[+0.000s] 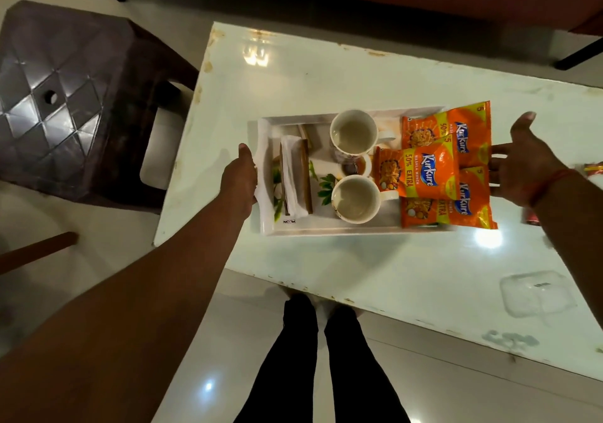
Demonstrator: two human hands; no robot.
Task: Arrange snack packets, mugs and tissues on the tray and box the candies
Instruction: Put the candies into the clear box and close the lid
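Tray [329, 229] first: it sits near the middle of the glossy white table [326, 73], loaded and apparently ready to be shifted or lifted. At its left end the left hand [239, 174] is closed over the rim. Just inside that rim a wooden tissue holder [295, 178] stands with white tissues in it. Next come two white mugs [354, 134], one behind the other, both empty and with handles pointing right. Beyond them orange Kurkure packets [421, 171] overlap in a stack that spills past the tray's right edge. The right hand [525, 161] is spread open just beside that stack, gripping nothing.

To do this well, I judge the right hand should slip under the packets to find the rim, then both sides rise level so the mugs do not slide. A plastic stool [65, 96] crowds the left. Free tabletop lies behind and in front of the tray. A clear lidded box [536, 295] waits near the front right, and candies [594, 169] show at the right border.
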